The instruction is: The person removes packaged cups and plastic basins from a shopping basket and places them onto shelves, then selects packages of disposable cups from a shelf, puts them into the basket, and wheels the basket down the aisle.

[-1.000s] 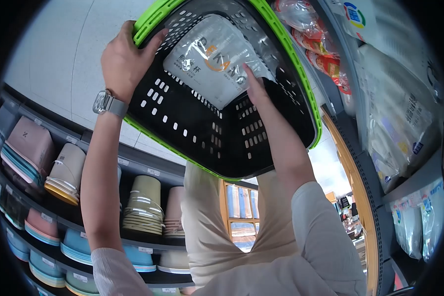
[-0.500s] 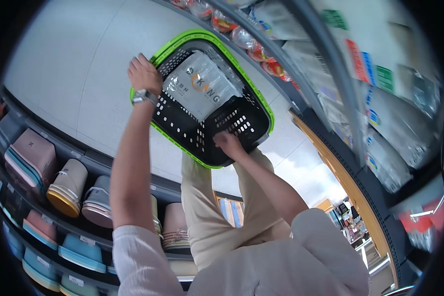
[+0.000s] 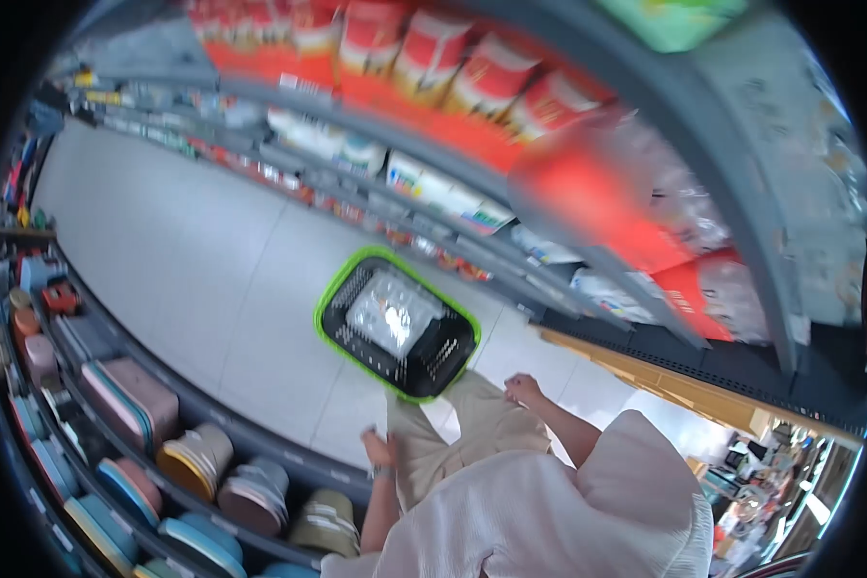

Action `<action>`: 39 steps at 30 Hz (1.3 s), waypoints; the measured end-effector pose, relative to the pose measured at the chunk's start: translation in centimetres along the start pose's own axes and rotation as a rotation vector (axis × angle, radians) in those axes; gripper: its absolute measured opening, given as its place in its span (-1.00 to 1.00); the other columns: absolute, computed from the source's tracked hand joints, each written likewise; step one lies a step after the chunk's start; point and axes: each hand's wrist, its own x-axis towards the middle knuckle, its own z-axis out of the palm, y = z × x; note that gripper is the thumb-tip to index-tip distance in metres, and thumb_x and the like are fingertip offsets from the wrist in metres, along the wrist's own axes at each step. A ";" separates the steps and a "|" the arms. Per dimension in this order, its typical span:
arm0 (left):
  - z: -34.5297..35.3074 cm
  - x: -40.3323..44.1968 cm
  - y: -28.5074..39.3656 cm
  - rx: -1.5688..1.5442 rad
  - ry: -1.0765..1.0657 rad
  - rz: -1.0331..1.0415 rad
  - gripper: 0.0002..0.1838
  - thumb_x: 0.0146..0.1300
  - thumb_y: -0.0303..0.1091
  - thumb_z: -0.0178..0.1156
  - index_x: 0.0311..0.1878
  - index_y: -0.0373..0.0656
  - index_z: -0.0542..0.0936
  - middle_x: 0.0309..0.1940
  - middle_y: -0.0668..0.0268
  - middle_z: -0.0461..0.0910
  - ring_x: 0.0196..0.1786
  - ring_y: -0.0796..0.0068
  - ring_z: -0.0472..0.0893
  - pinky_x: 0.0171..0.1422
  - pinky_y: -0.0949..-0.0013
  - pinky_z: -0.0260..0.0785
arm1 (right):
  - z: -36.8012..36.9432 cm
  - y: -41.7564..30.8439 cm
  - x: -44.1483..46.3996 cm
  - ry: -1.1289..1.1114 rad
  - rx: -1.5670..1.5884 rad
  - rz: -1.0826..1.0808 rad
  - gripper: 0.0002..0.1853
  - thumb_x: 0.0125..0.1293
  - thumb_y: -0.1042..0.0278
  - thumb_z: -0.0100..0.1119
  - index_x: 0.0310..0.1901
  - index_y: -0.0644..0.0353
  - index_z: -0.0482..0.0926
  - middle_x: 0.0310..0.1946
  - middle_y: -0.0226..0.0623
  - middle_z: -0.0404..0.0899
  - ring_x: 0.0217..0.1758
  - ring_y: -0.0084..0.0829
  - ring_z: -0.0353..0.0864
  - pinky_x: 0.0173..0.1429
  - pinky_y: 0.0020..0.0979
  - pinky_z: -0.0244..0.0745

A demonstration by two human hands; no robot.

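The shopping basket (image 3: 328, 323), black with a bright green rim, stands on the floor in front of my feet. Inside it lies a clear plastic pack (image 3: 380, 303) with glare on its top. My left hand (image 3: 379, 448) hangs beside my left thigh, off the basket, fingers loosely bent and apart, with nothing seen in it. A watch sits on that wrist. By my right thigh is my right hand (image 3: 522, 388), also away from the basket, its fingers slightly curled and nothing visible in them.
Shelves with pastel bins and buckets (image 3: 197, 458) run along my left. On my right a tall grey shelf holds red and white packs (image 3: 429, 58) and clear packs, close to my head. A wooden shelf end (image 3: 665, 380) juts out at right. Pale floor (image 3: 212, 260) runs between.
Both hands have let go of the basket and moved back to my sides. The basket now sits lower, on the floor. My view has lifted, showing more of the aisle and red packs.
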 end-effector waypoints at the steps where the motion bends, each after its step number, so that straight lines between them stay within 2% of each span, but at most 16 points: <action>1: -0.9 -1.4 -0.8 0.007 -0.030 -0.035 -0.42 0.16 -0.26 0.41 0.17 -0.41 0.50 0.15 -0.19 0.55 0.23 -0.17 0.54 0.39 0.01 0.38 | -1.4 0.0 -1.0 -0.043 -0.005 0.021 -0.71 0.36 0.21 0.22 -0.14 0.30 0.71 -0.31 -0.17 0.80 -0.41 -0.39 0.77 -0.30 -0.33 0.68; 4: -1.3 -3.8 -5.3 0.098 -0.198 -0.133 -0.64 0.15 -0.15 0.35 -0.10 -0.22 0.72 -0.13 -0.09 0.75 0.03 -0.12 0.72 0.06 -0.04 0.58 | -4.6 0.8 -3.0 -0.031 0.040 0.012 -0.68 0.36 0.20 0.21 -0.10 0.34 0.70 -0.30 -0.13 0.80 -0.40 -0.36 0.78 -0.30 -0.32 0.71; 6: -2.3 -2.4 -7.1 0.832 -0.657 0.499 -0.69 0.21 -0.12 0.26 -0.19 -0.15 0.77 -0.26 0.03 0.78 -0.11 -0.04 0.77 -0.01 -0.03 0.59 | -6.0 0.2 -3.6 -0.064 -0.056 0.061 -0.65 0.35 0.19 0.19 -0.07 0.35 0.69 -0.31 -0.11 0.79 -0.37 -0.33 0.80 -0.31 -0.31 0.72; 9: -3.9 -1.2 -6.7 0.840 -0.562 0.669 -0.68 0.25 -0.11 0.18 -0.17 -0.08 0.79 -0.32 0.12 0.79 -0.28 0.05 0.79 -0.09 -0.01 0.61 | -7.5 -1.3 -5.5 -0.082 0.097 0.040 -0.64 0.35 0.19 0.17 -0.03 0.35 0.68 -0.29 -0.13 0.79 -0.36 -0.32 0.81 -0.31 -0.31 0.72; 11: -5.1 -1.5 -4.5 0.438 -0.231 0.162 -0.68 0.24 -0.18 0.20 -0.13 -0.20 0.77 -0.38 0.07 0.78 -0.36 0.17 0.80 -0.13 0.06 0.62 | -8.2 -2.3 -6.9 -0.068 0.160 0.014 -0.63 0.35 0.19 0.17 -0.01 0.35 0.67 -0.28 -0.13 0.79 -0.35 -0.32 0.81 -0.32 -0.32 0.72; 14: -7.9 -1.4 0.7 0.043 -0.133 0.042 -0.66 0.25 -0.24 0.21 -0.13 -0.36 0.71 -0.42 0.04 0.77 -0.35 0.23 0.81 -0.15 0.15 0.63 | -8.1 -1.2 -6.8 -0.045 0.255 -0.038 -0.63 0.36 0.19 0.18 0.02 0.34 0.66 -0.26 -0.13 0.79 -0.33 -0.31 0.82 -0.34 -0.33 0.71; 22: -10.3 4.3 8.5 -0.066 -0.157 0.132 -0.62 0.26 -0.23 0.24 -0.10 -0.44 0.68 -0.40 0.05 0.77 -0.34 0.25 0.81 -0.19 0.23 0.63 | -7.2 3.7 -9.4 -0.028 0.365 0.054 -0.62 0.37 0.19 0.17 -0.04 0.40 0.65 -0.29 -0.08 0.79 -0.38 -0.29 0.81 -0.34 -0.31 0.73; 24: -10.1 4.5 8.2 -0.076 -0.148 0.176 -0.62 0.27 -0.24 0.24 -0.09 -0.43 0.68 -0.39 0.06 0.77 -0.34 0.28 0.81 -0.18 0.24 0.63 | -6.2 7.5 -8.5 -0.024 0.377 0.056 -0.65 0.35 0.19 0.16 -0.19 0.40 0.68 -0.38 -0.09 0.78 -0.42 -0.31 0.80 -0.36 -0.30 0.74; 26: -10.1 3.9 10.3 -0.046 -0.165 0.261 -0.61 0.29 -0.21 0.24 -0.06 -0.42 0.68 -0.38 0.07 0.77 -0.33 0.29 0.81 -0.18 0.25 0.63 | -4.4 11.8 -5.8 0.030 0.070 -0.091 -0.65 0.34 0.20 0.15 -0.38 0.37 0.69 -0.46 -0.13 0.76 -0.49 -0.33 0.79 -0.39 -0.30 0.74; 28: -10.0 2.7 11.9 -0.063 -0.229 0.271 -0.59 0.30 -0.19 0.25 -0.05 -0.42 0.67 -0.38 0.07 0.77 -0.33 0.29 0.81 -0.17 0.25 0.63 | -4.4 12.0 -6.8 0.081 0.139 -0.001 -0.64 0.33 0.21 0.15 -0.51 0.32 0.68 -0.53 -0.16 0.73 -0.55 -0.35 0.76 -0.41 -0.32 0.73; 30: -10.5 2.1 14.0 -0.082 -0.298 0.290 -0.58 0.30 -0.16 0.25 -0.05 -0.42 0.67 -0.38 0.06 0.77 -0.32 0.28 0.81 -0.16 0.25 0.63 | -5.8 9.8 -9.0 0.182 0.291 0.200 -0.57 0.28 0.06 0.15 -0.51 0.28 0.71 -0.56 -0.06 0.71 -0.41 -0.23 0.78 -0.12 -0.17 0.69; 32: -11.0 0.6 16.4 0.097 -0.347 0.404 -0.56 0.31 -0.14 0.26 -0.05 -0.43 0.66 -0.38 0.08 0.77 -0.33 0.29 0.82 -0.16 0.26 0.62 | -7.6 7.3 -9.6 0.205 0.336 0.054 -0.69 0.32 0.24 0.16 -0.43 0.31 0.70 -0.51 -0.21 0.74 -0.52 -0.35 0.77 -0.43 -0.32 0.69; 34: -11.2 3.1 18.3 0.153 -0.388 0.554 -0.61 0.33 -0.11 0.29 -0.10 -0.32 0.70 -0.35 0.08 0.78 -0.25 0.22 0.81 -0.10 0.22 0.61 | -8.0 6.0 -7.8 0.396 0.297 -0.332 -0.71 0.32 0.25 0.17 -0.38 0.33 0.69 -0.47 -0.20 0.74 -0.47 -0.33 0.79 -0.36 -0.30 0.68; 36: -11.1 4.1 20.5 0.111 -0.287 0.726 -0.66 0.33 -0.12 0.29 -0.13 -0.25 0.72 -0.31 0.07 0.78 -0.19 0.15 0.80 -0.08 0.18 0.60 | -11.4 -0.2 -12.1 0.587 0.456 -0.317 -0.74 0.31 0.26 0.21 -0.29 0.33 0.69 -0.43 -0.17 0.74 -0.42 -0.31 0.79 -0.27 -0.29 0.67; 38: -12.9 1.9 27.0 0.021 -0.147 0.852 -0.72 0.37 -0.19 0.25 -0.12 -0.23 0.72 -0.29 0.06 0.77 -0.21 0.16 0.78 -0.07 0.14 0.58 | -14.6 -5.8 -15.3 0.989 0.349 -0.588 -0.79 0.33 0.32 0.22 -0.20 0.32 0.66 -0.43 -0.13 0.72 -0.38 -0.28 0.77 -0.19 -0.31 0.65; 39: -14.1 0.4 30.7 -0.059 -0.189 0.871 -0.74 0.41 -0.24 0.22 -0.07 -0.24 0.70 -0.31 0.08 0.76 -0.24 0.19 0.77 -0.07 0.17 0.58 | -16.7 -8.5 -17.4 0.973 0.430 -0.641 -0.82 0.35 0.36 0.22 -0.14 0.29 0.65 -0.42 -0.13 0.72 -0.36 -0.29 0.76 -0.18 -0.32 0.64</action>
